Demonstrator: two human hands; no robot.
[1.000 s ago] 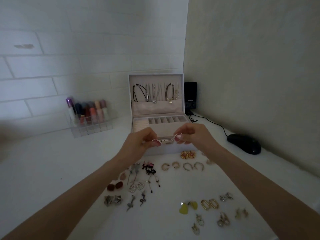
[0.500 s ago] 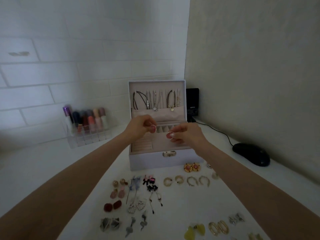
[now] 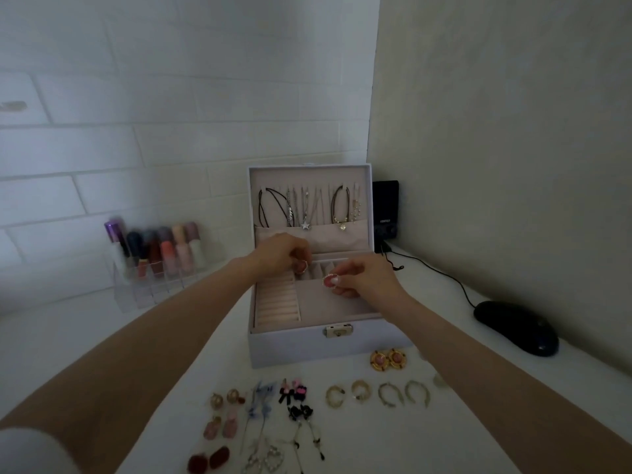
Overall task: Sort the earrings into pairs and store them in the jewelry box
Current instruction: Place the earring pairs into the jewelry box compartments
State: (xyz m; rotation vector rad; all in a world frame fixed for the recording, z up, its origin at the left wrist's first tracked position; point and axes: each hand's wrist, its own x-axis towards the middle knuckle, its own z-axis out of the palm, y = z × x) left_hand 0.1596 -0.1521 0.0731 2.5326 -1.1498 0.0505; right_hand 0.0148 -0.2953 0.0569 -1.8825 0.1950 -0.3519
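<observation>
The pink earring (image 3: 301, 266) in the left grip (image 3: 280, 254) is half covered by curled fingers, so its shape cannot be made out. The second pink earring (image 3: 328, 280) is overlapped by a fingertip of the right grip (image 3: 366, 278), and the right-hand compartments of the jewelry box (image 3: 290, 347) are blocked behind it. At the bottom edge, the heart-shaped earrings (image 3: 272, 458) are cut off. A pale earring (image 3: 439, 380) is partly hidden by the right forearm. The nail polish bottles (image 3: 160, 251) are blurred, and the speaker (image 3: 385, 203) label cannot be read.

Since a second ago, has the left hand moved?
Yes. The left hand moved from the front latch of the jewelry box back over its small compartments, toward the lid.
</observation>
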